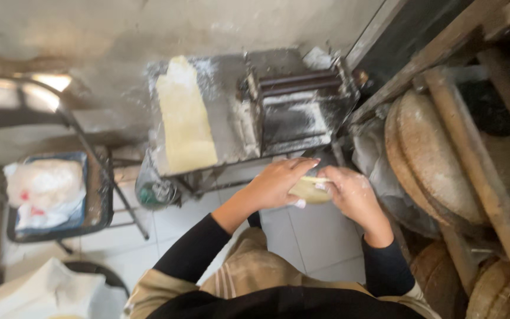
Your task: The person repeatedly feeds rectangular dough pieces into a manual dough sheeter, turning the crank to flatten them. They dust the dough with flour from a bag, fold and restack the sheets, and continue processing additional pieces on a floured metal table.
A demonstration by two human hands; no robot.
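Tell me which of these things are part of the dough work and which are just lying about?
In use:
- left hand and right hand, both holding the dough piece
- dough sheet on the floury machine

Lying about:
- white bag in the tray on the left
- round boards stacked on the right
- wooden frame

Dough sheet (185, 121) flat on the surface (228, 100), left of the roller machine (296, 112). Before the machine, both hands around a dough piece (308, 190). Round boards (432, 159) stacked right.
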